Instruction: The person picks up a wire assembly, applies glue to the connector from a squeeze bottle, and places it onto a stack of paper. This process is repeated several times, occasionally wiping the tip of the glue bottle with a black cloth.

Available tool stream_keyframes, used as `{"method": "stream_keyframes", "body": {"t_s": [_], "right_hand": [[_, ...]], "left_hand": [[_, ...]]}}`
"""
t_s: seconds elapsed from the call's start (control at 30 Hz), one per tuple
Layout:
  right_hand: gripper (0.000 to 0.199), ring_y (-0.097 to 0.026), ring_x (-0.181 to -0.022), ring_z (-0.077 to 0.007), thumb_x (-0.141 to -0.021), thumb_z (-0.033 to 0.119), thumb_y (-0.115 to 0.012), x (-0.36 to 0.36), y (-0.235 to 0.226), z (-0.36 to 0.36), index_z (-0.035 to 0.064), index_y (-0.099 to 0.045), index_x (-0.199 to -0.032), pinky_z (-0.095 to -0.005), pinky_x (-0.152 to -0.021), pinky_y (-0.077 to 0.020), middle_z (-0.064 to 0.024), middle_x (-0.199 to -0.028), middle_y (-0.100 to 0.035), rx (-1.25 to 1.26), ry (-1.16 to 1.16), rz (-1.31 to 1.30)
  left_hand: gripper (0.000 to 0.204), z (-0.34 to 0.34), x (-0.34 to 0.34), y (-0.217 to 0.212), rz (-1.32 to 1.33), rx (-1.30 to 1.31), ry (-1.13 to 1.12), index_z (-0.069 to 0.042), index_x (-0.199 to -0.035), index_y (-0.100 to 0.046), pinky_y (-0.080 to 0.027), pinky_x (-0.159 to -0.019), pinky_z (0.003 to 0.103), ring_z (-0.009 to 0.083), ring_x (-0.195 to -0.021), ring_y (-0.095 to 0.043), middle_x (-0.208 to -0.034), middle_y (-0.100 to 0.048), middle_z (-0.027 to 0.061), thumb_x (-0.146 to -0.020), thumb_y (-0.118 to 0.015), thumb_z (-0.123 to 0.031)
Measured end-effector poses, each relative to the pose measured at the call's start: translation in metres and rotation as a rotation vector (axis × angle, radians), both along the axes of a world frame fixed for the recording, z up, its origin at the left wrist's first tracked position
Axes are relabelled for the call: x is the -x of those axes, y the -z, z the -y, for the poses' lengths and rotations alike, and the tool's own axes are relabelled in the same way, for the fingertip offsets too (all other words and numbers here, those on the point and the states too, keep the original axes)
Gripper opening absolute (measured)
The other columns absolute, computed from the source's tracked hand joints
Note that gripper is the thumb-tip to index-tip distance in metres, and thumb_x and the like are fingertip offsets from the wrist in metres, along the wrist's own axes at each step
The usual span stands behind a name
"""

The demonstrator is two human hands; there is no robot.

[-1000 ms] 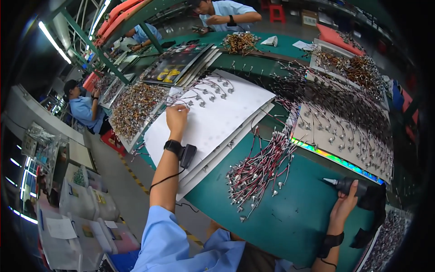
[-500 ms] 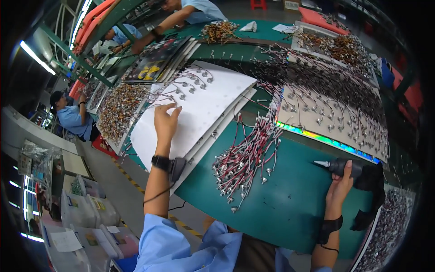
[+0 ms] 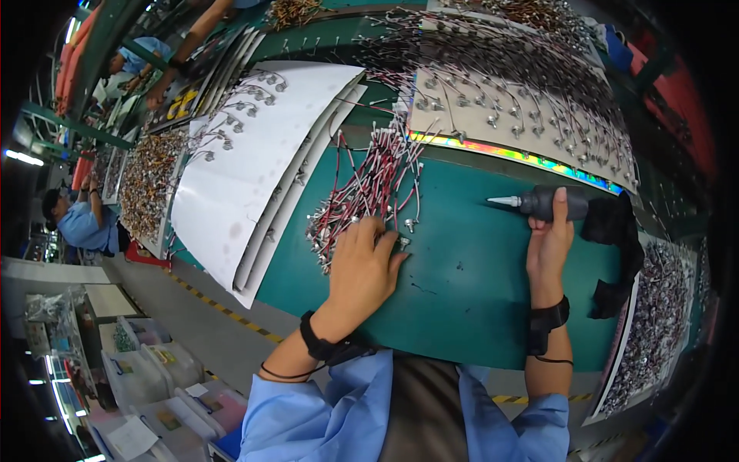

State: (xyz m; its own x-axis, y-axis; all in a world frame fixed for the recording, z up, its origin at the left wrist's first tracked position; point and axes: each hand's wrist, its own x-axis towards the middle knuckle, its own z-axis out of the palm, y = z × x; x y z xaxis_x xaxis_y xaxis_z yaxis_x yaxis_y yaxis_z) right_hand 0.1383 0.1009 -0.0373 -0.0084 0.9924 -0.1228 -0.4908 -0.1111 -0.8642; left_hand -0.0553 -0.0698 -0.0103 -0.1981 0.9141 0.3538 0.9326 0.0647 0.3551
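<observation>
Left hand [image 3: 362, 269] flat on wire bundle [image 3: 369, 189] mid-bench, fingers spread, pinching small connector end; grip hard to tell. Right hand [image 3: 548, 242] clenched round dark glue bottle [image 3: 550, 202], nozzle pointing left. Risk: tangled wires drag along, glue drips on green bench [image 3: 469, 300], bundle snags white boards [image 3: 254, 154].

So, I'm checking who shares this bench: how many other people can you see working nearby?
2, maybe more out of view. One person in a blue shirt sits at the far left, and another's forearm reaches over the trays at the top left, beyond the white boards.
</observation>
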Motion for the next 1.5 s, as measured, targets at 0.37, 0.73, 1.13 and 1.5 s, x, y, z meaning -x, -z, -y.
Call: {"method": "stream_keyframes", "body": {"t_s": [0.37, 0.73, 1.13, 1.5], "right_hand": [[0.027, -0.038, -0.051, -0.0058, -0.086, 0.032, -0.056, -0.008, -0.006, 0.002, 0.0065, -0.052, -0.077, -0.0220, -0.050, -0.0330, 0.0017, -0.064, -0.047, 0.015, -0.032, -0.031], [0.028, -0.041, -0.055, -0.0065, -0.087, 0.035, -0.054, -0.012, -0.001, -0.001, 0.0072, -0.052, -0.084, -0.0221, -0.051, -0.0343, -0.0005, -0.070, -0.053, 0.091, -0.101, -0.246], [0.038, -0.044, -0.062, -0.0068, -0.087, 0.037, -0.052, -0.008, -0.012, 0.011, 0.0037, -0.047, -0.106, -0.0199, -0.053, -0.0348, -0.0094, -0.094, -0.056, 0.052, -0.148, -0.258], [0.050, -0.050, -0.083, -0.0135, -0.087, 0.037, -0.052, -0.004, -0.015, 0.019, 0.0035, -0.038, -0.122, -0.0236, -0.068, -0.0418, -0.0122, -0.110, -0.049, 0.007, -0.083, -0.231]], "left_hand": [[0.011, -0.007, -0.013, 0.003, 0.121, -0.043, -0.164, 0.001, -0.079, -0.059, -0.045, -0.062, 0.034, 0.0262, -0.075, -0.054, -0.096, -0.050, 0.0130, -0.070, -0.064, -0.002], [0.025, 0.010, -0.022, 0.008, 1.432, -0.390, -0.144, 0.004, -0.101, -0.056, -0.054, -0.068, 0.027, 0.0203, -0.085, -0.060, -0.113, -0.051, 0.0187, -0.076, -0.058, 0.006], [0.036, -0.032, -0.030, 0.003, 1.401, 0.003, -0.076, 0.005, -0.110, -0.049, -0.053, -0.064, 0.026, 0.0158, -0.083, -0.060, -0.096, -0.059, 0.0121, -0.076, -0.059, 0.009], [0.027, -0.038, -0.030, 0.022, 1.723, -0.120, -0.009, 0.005, -0.103, -0.053, -0.052, -0.063, 0.024, 0.0140, -0.079, -0.058, -0.105, -0.055, 0.0153, -0.076, -0.058, 0.008]]}}
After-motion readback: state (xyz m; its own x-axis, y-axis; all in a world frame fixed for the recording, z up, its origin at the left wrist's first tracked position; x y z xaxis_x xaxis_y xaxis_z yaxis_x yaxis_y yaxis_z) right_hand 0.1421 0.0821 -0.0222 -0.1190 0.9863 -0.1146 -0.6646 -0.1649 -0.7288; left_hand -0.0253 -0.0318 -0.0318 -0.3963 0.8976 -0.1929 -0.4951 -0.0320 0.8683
